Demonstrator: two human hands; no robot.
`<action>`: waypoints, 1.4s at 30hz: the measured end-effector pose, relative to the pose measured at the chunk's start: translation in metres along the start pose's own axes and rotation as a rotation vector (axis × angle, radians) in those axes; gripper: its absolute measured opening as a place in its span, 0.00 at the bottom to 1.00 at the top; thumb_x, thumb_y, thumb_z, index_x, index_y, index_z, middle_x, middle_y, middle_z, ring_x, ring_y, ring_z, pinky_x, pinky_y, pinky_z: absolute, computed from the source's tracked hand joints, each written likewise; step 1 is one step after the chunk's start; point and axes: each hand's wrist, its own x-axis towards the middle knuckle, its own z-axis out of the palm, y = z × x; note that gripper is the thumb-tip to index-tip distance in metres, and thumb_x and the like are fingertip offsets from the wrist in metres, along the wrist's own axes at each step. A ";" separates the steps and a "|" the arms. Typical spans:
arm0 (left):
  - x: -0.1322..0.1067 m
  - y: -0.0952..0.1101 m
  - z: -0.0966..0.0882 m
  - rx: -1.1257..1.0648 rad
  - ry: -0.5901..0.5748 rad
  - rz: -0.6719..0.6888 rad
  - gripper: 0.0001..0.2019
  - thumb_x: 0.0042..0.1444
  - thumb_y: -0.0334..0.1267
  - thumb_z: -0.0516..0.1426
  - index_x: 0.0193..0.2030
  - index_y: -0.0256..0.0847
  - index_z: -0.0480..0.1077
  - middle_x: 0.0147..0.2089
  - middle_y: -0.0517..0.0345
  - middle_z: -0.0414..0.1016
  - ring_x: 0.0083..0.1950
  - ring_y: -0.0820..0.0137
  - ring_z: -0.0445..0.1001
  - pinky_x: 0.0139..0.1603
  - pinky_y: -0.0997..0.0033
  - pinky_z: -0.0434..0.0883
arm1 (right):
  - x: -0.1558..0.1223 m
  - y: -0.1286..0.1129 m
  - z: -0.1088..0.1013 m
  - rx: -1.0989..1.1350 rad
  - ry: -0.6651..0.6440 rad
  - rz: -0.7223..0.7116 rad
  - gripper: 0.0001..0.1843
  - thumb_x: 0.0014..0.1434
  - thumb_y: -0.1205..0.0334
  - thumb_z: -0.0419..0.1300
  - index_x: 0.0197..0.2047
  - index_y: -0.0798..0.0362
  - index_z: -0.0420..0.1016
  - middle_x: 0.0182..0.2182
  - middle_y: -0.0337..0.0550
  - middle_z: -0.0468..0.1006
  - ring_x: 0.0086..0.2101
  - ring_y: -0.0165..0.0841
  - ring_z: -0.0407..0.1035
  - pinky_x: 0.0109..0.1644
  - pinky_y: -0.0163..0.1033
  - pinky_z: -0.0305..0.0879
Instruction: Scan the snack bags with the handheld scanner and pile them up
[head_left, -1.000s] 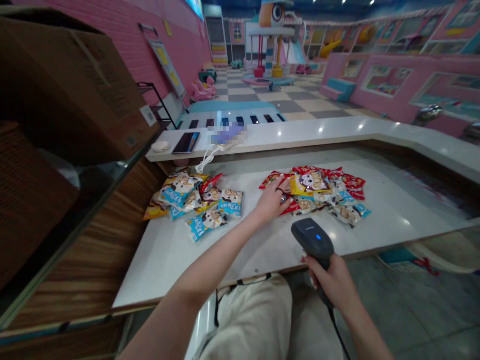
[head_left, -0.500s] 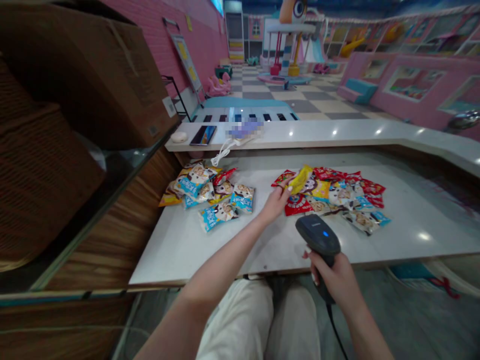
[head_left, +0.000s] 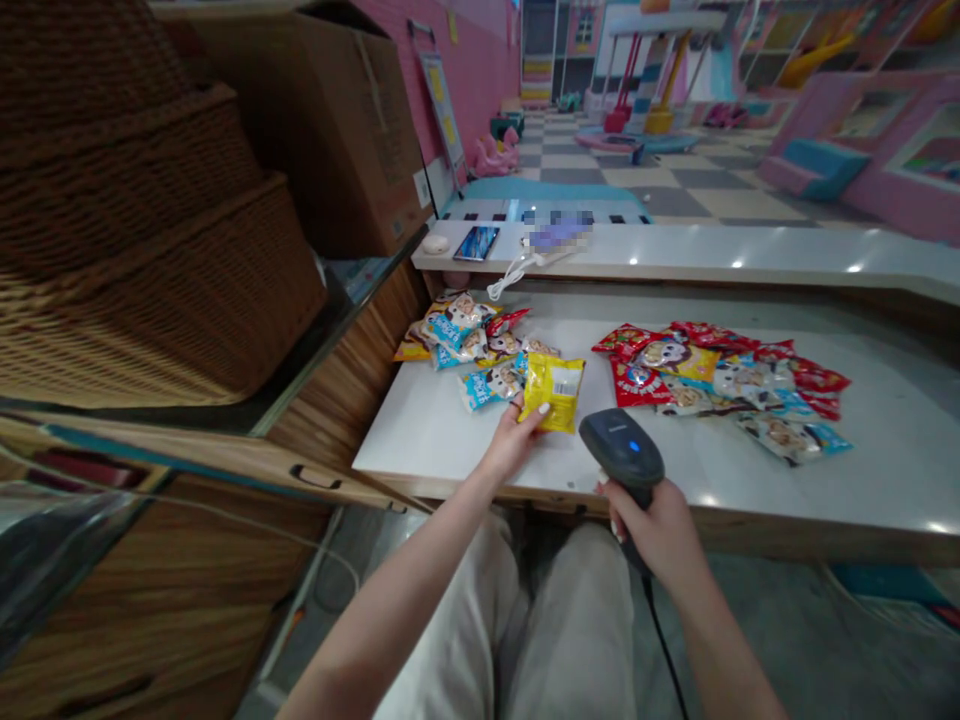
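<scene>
My left hand (head_left: 512, 440) pinches a yellow snack packet (head_left: 553, 390) by its lower edge and holds it up, back side facing me, just above the white counter (head_left: 442, 445). My right hand (head_left: 657, 528) is wrapped round the grip of a dark barcode scanner (head_left: 622, 447) with a blue light on top, its head close to the right of the packet. One pile of snack packets (head_left: 474, 345) lies at the left, just behind the yellow packet. A second pile of snack packets (head_left: 724, 385), mostly red, lies at the right.
Stacked wicker baskets (head_left: 142, 230) and a cardboard box (head_left: 337, 120) stand on the glass-topped cabinet at my left. A phone (head_left: 476, 242), a small white case and a white cable (head_left: 514, 272) lie on the raised ledge (head_left: 712, 262) behind. A play area lies beyond.
My left hand lifted a yellow packet from the right pile and carried it left and nearer, in front of the scanner. The view swung left and down; the scanner hand stayed put.
</scene>
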 end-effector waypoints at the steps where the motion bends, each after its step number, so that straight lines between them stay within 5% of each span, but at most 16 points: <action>1: -0.001 -0.001 0.001 0.021 -0.027 0.028 0.29 0.50 0.41 0.69 0.58 0.44 0.68 0.54 0.53 0.79 0.51 0.62 0.79 0.56 0.60 0.72 | -0.001 -0.001 0.001 -0.012 -0.008 -0.012 0.17 0.58 0.49 0.61 0.25 0.52 0.75 0.12 0.36 0.72 0.15 0.34 0.68 0.24 0.36 0.65; 28: 0.007 -0.007 -0.001 0.154 -0.100 0.099 0.25 0.50 0.43 0.69 0.55 0.42 0.71 0.53 0.52 0.79 0.49 0.62 0.79 0.52 0.61 0.73 | -0.007 0.011 -0.012 0.003 -0.023 -0.037 0.17 0.58 0.49 0.60 0.28 0.53 0.75 0.13 0.37 0.71 0.15 0.33 0.67 0.22 0.35 0.63; 42: 0.000 -0.007 -0.002 0.128 -0.064 0.149 0.23 0.52 0.44 0.66 0.54 0.42 0.72 0.54 0.51 0.78 0.54 0.60 0.76 0.56 0.61 0.70 | -0.014 0.006 -0.003 -0.016 -0.054 -0.031 0.16 0.58 0.49 0.60 0.28 0.53 0.74 0.13 0.37 0.72 0.15 0.33 0.68 0.23 0.35 0.64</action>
